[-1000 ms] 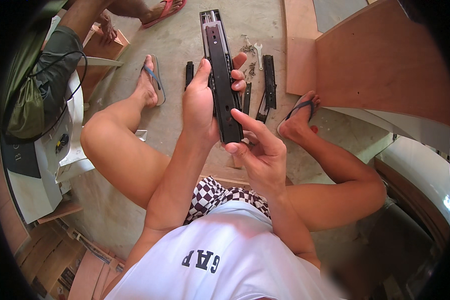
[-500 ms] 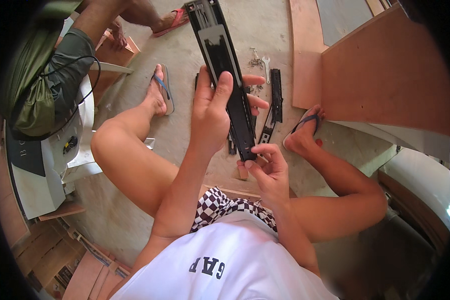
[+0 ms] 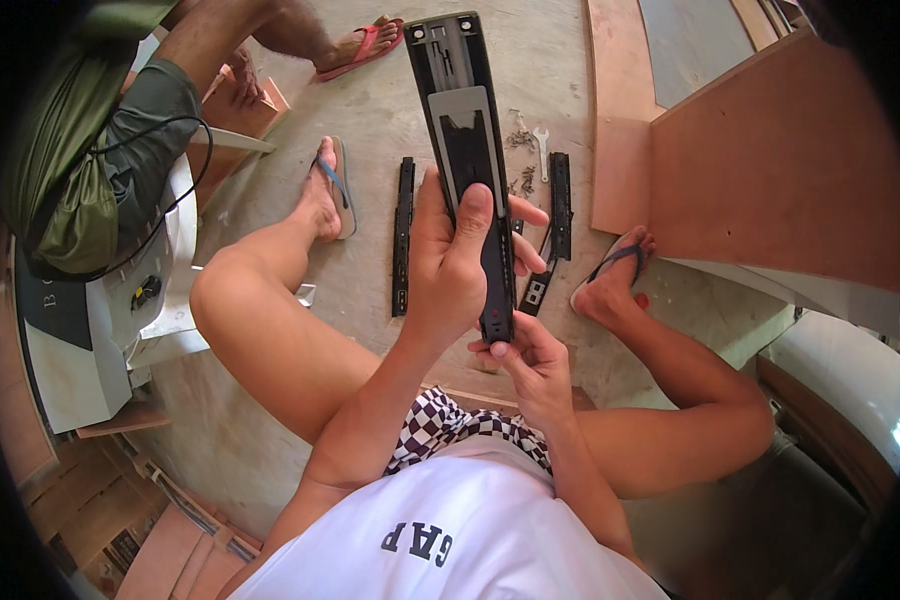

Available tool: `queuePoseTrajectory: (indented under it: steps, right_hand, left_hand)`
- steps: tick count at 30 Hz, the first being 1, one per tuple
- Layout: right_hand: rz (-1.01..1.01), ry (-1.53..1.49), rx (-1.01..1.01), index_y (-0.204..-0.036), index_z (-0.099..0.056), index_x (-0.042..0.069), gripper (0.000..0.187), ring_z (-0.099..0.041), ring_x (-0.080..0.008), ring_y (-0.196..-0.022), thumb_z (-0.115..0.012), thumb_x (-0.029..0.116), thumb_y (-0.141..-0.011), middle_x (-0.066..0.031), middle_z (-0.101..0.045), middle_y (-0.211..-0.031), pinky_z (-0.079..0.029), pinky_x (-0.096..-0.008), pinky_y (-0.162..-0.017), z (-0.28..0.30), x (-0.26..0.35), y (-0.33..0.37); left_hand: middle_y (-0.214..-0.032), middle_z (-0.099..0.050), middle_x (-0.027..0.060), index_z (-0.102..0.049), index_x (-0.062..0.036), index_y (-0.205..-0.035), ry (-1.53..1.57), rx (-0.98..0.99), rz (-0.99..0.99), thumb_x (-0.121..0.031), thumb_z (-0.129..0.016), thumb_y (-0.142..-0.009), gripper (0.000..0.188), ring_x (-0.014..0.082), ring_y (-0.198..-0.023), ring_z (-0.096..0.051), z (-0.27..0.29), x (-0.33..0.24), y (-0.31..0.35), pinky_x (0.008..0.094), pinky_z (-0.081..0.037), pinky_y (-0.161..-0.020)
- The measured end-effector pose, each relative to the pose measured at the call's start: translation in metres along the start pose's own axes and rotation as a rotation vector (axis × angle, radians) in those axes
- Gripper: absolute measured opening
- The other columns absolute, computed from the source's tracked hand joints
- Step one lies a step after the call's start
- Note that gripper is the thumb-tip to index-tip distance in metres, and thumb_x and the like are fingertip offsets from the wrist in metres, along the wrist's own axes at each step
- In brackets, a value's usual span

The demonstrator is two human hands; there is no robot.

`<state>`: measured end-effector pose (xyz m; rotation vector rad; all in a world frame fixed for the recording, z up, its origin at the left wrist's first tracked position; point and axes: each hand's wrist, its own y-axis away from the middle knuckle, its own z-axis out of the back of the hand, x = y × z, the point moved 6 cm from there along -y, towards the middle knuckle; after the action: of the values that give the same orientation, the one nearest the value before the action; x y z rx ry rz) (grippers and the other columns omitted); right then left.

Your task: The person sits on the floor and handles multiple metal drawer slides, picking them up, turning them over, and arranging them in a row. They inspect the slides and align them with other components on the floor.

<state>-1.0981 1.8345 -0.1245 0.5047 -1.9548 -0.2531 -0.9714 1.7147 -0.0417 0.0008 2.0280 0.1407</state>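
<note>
A long black drawer slide (image 3: pixel 467 135) is held up in front of me, its far end pointing away and slightly left. My left hand (image 3: pixel 452 255) is wrapped around its middle, with the thumb on top and fingertips showing past the right edge. At the near end, my right hand (image 3: pixel 536 372) pinches the slide's tip between thumb and fingers. Beyond and below it, more black slides lie on the floor: one at the left (image 3: pixel 403 235), another at the right (image 3: pixel 560 205), and a partly hidden piece (image 3: pixel 536 285) beside that.
A wrench (image 3: pixel 542 152) and scattered small screws (image 3: pixel 520 138) lie on the concrete floor. At the right stands a reddish-brown wooden panel (image 3: pixel 770 160). A person sits at the upper left, a red flip-flop (image 3: pixel 362 55) on one foot. A white machine-like object (image 3: pixel 80 370) is at the left.
The slide and both hands have shifted slightly right and down in view. The left floor slide shows more now. Both hands keep their hold.
</note>
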Motion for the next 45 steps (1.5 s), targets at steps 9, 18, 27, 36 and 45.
queuePoseTrajectory:
  steps: [9,18,27,36,45]
  right_hand:
    - [0.024,-0.031,0.063,-0.138,-0.055,-0.006,0.041,-0.072,-0.0247,-0.108,-0.065,0.0,-0.099,-0.0156,-0.07,-0.121,-0.058,-0.0383,-0.097,0.003,0.004,0.003]
    - [0.038,-0.077,0.11,-0.137,-0.055,-0.009,0.04,-0.071,-0.023,-0.109,-0.064,-0.005,-0.098,-0.0162,-0.071,-0.119,-0.056,-0.0352,-0.098,0.004,0.006,0.008]
    - [0.063,-0.085,0.109,-0.139,-0.055,-0.005,0.042,-0.072,-0.0239,-0.109,-0.062,-0.009,-0.098,-0.0144,-0.07,-0.119,-0.056,-0.0347,-0.096,0.006,0.004,0.007]
    - [0.091,-0.046,0.101,-0.139,-0.054,-0.004,0.042,-0.071,-0.0253,-0.111,-0.058,-0.012,-0.098,-0.0154,-0.069,-0.121,-0.057,-0.038,-0.101,0.009,0.005,0.004]
    - [0.084,-0.013,0.106,-0.134,-0.057,-0.004,0.037,-0.071,-0.0232,-0.111,-0.059,-0.011,-0.098,-0.0154,-0.071,-0.117,-0.057,-0.0372,-0.101,0.009,0.004,0.005]
  left_hand:
    - [-0.113,-0.071,0.0171,-0.044,-0.0066,-0.124,0.055,0.041,0.011,-0.03,-0.043,-0.113,0.026,0.0224,-0.074,-0.075,0.001,0.002,-0.001,0.0282,-0.056,-0.062]
    - [-0.125,-0.067,0.0189,-0.047,-0.0035,-0.129,0.13,0.026,0.028,-0.021,-0.043,-0.112,0.026,0.0255,-0.082,-0.076,0.007,0.002,-0.007,0.0294,-0.058,-0.068]
    - [-0.126,-0.065,0.0238,-0.044,-0.0025,-0.133,0.157,0.097,-0.049,-0.015,-0.039,-0.107,0.029,0.0322,-0.082,-0.076,0.001,-0.004,-0.002,0.0325,-0.057,-0.066]
    - [-0.122,-0.065,0.0245,-0.039,-0.0035,-0.135,0.14,0.158,-0.092,-0.011,-0.037,-0.104,0.032,0.0278,-0.084,-0.075,-0.008,-0.011,0.011,0.0324,-0.057,-0.069]
    - [-0.118,-0.066,0.0257,-0.039,-0.0033,-0.135,0.166,0.176,-0.079,-0.012,-0.038,-0.103,0.033,0.0278,-0.082,-0.075,-0.007,-0.01,0.013,0.0325,-0.057,-0.069]
